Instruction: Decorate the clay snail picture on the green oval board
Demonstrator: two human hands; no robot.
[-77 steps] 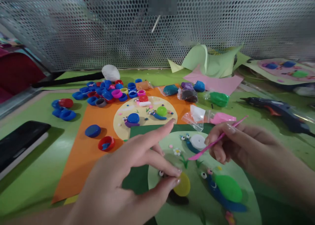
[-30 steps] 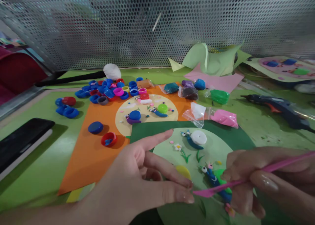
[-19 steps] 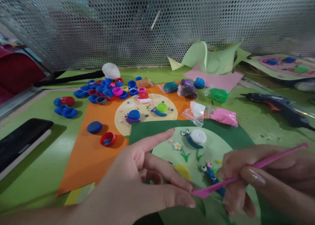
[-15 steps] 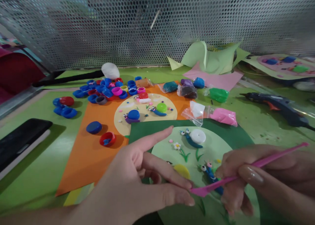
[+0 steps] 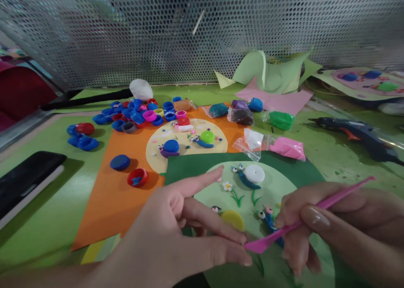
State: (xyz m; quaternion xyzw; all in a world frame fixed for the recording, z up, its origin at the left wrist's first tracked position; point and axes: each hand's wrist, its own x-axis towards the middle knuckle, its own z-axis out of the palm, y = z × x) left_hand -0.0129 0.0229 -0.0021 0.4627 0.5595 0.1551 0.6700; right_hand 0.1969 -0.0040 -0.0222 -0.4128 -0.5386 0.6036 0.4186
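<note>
My right hand (image 5: 328, 225) grips a pink plastic modelling tool (image 5: 339, 196) like a pen, its flat blade pointing left. The blade's tip meets the fingertips of my left hand (image 5: 186, 233). There the thumb and a finger are pinched together with the index finger stretched out; anything between them is too small to make out. Both hands hover over a dark green sheet (image 5: 189, 166) with a pale green round (image 5: 284, 174). On it are a clay snail with a white cap shell (image 5: 254, 174), a blue clay snail (image 5: 269, 223) partly behind my right hand, a yellow cap (image 5: 232, 220) and a clay daisy (image 5: 227, 186).
An orange sheet (image 5: 97, 212) carries a finished-looking snail picture (image 5: 186, 149). Bottle caps (image 5: 135, 115) lie piled at the back left. Bagged clay (image 5: 287, 148), a glue gun (image 5: 356, 132) and a phone (image 5: 28, 183) surround the work. A perforated metal screen (image 5: 189, 35) stands behind.
My right hand and the modelling tool have shifted slightly left, the tool's rear end dropping a little. My left hand stays nearly still, its pinch kept.
</note>
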